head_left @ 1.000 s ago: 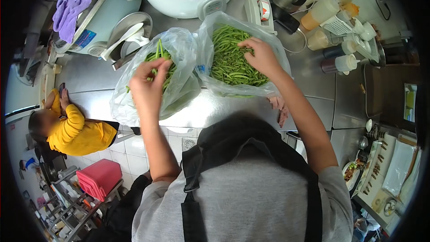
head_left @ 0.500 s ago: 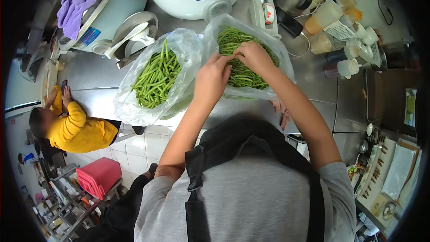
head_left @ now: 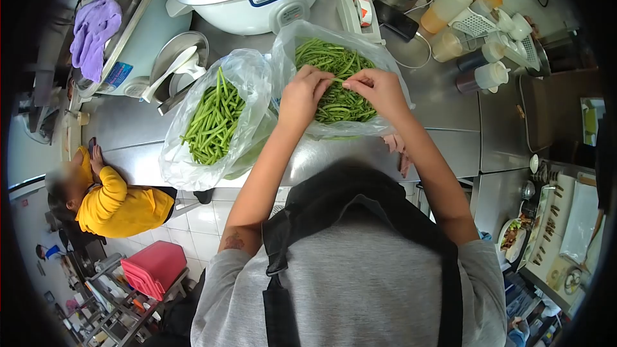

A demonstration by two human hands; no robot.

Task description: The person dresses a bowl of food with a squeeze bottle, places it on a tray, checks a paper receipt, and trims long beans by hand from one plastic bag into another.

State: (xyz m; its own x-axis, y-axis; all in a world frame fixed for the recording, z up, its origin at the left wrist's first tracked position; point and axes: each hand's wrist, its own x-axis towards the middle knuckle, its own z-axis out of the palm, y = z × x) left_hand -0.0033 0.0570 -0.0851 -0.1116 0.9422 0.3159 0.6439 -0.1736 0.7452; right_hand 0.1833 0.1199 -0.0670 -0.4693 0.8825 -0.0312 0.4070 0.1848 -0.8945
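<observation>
Now pinched: one thin green vegetable stalk [head_left: 338, 80], above an open, clear plastic bag [head_left: 394, 64] packed with slender green stalks [head_left: 337, 113].
Left hand [head_left: 301, 95]: thumb and fingertips pinch one end of the stalk, over that bag's left part.
Right hand [head_left: 381, 92]: thumb and forefinger pinch the other end, over the bag's right part.
Second bag: crumpled clear plastic sack [head_left: 254, 74], just left of the bag, holding brighter green pieces [head_left: 215, 125].
Bench: shiny steel bench [head_left: 132, 127], beneath the bag.
Cooker: rounded white cooker [head_left: 247, 19], behind the bag.
Co-worker: person in yellow [head_left: 125, 204], well left of the bag.
</observation>
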